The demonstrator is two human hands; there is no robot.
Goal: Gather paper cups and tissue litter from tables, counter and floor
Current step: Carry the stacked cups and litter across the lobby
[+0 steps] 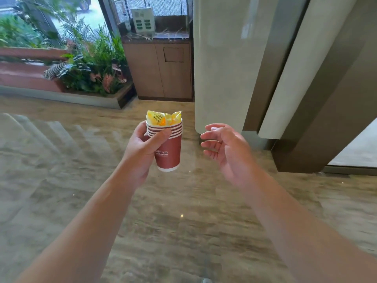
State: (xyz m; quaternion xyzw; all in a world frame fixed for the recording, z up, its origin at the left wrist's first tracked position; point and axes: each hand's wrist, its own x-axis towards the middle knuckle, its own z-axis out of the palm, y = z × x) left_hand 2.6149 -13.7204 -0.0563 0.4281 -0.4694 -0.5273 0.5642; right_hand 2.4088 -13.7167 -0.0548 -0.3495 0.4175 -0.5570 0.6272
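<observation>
My left hand (pixel 142 148) grips a stack of several nested red paper cups (pixel 170 152) with white rims, held upright above the floor. A crumpled yellow wrapper (pixel 163 118) sticks out of the top cup. My right hand (pixel 224 148) hovers just right of the stack, empty, with its fingers curled loosely and apart from the cups.
The polished marble floor (pixel 163 211) spreads below. A wooden cabinet (pixel 161 70) with a flap opening stands ahead, a white device (pixel 142 20) on its dark top. A planter with ferns (pixel 95 64) lies to the left, a pale column (pixel 220 58) and wall panels to the right.
</observation>
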